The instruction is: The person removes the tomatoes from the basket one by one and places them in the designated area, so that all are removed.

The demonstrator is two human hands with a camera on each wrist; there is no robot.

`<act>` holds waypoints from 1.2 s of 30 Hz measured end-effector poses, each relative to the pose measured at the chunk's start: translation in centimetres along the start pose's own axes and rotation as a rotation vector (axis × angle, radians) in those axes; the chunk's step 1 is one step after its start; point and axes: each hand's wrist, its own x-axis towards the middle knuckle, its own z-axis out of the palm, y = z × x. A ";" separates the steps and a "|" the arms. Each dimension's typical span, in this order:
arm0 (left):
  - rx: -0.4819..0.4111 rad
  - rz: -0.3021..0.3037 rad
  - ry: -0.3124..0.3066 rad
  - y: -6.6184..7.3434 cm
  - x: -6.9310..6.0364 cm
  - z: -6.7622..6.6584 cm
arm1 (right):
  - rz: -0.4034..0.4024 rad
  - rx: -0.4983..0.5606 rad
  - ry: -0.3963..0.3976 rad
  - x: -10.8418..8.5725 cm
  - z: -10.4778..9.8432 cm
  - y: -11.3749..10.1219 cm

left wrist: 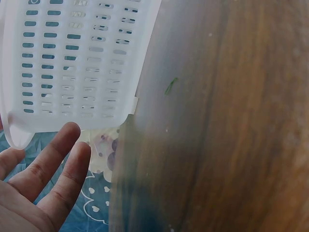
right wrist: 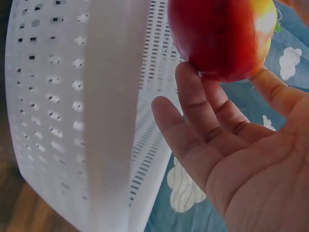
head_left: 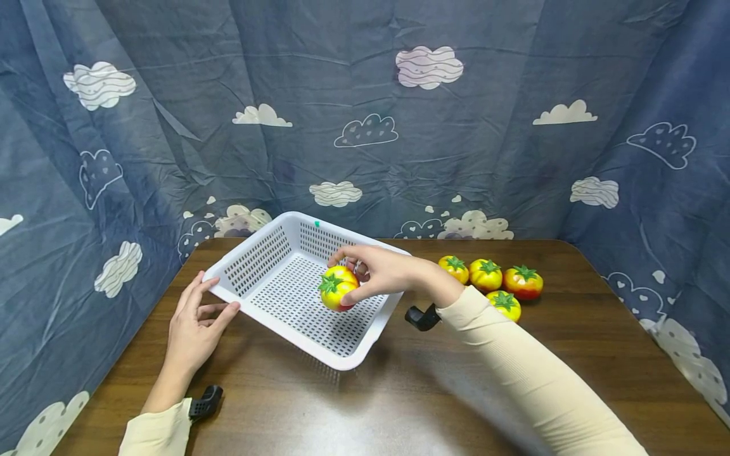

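My left hand (head_left: 194, 326) holds the left corner of a white perforated plastic basket (head_left: 279, 322), thumb and fingers at its rim. In the left wrist view, the fingertips lie beside the lower end of the basket (left wrist: 72, 63). Over the basket's inside, my right hand (head_left: 379, 271) grips a yellow and red tomato (head_left: 336, 296) with a green star-shaped leaf top. The tomato's red underside (right wrist: 222, 43) shows above the fingers in the right wrist view. Whether the tomato touches the basket floor, I cannot tell.
Several similar tomatoes (head_left: 523, 282) sit grouped on the brown wooden table (head_left: 274, 411), right of the basket. A dark blue curtain (head_left: 319, 82) with cloud prints hangs behind the table and along its sides. Black wrist devices (head_left: 206, 403) are on both arms.
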 end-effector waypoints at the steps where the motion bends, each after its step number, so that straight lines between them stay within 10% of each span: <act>1: 0.000 0.000 0.001 0.0 0.0 0.0 | -0.004 -0.004 0.006 -0.2 0.0 0.1; 36: -0.004 -0.009 -0.011 0.1 -0.1 0.0 | -0.002 0.014 0.082 -3.9 -0.2 2.2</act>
